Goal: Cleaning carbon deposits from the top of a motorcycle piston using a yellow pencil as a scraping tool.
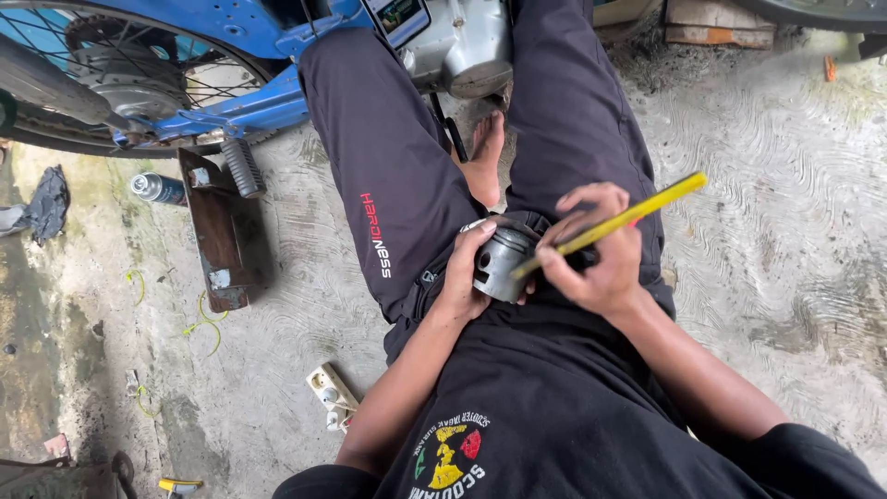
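Piston (502,261) is being gripped firmly in my left hand (465,274) over my lap while my right hand (599,251) is pinching a yellow tool (617,222) against its rim.

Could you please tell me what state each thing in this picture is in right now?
Left hand: gripping the piston.
Piston: grey metal, held in the lap, lying on its side.
Right hand: gripping the yellow tool.
Yellow tool: tilted, tip against the piston.
Spray can: lying on the concrete floor.
Blue motorcycle: standing, engine exposed.
Power strip: lying on the floor.
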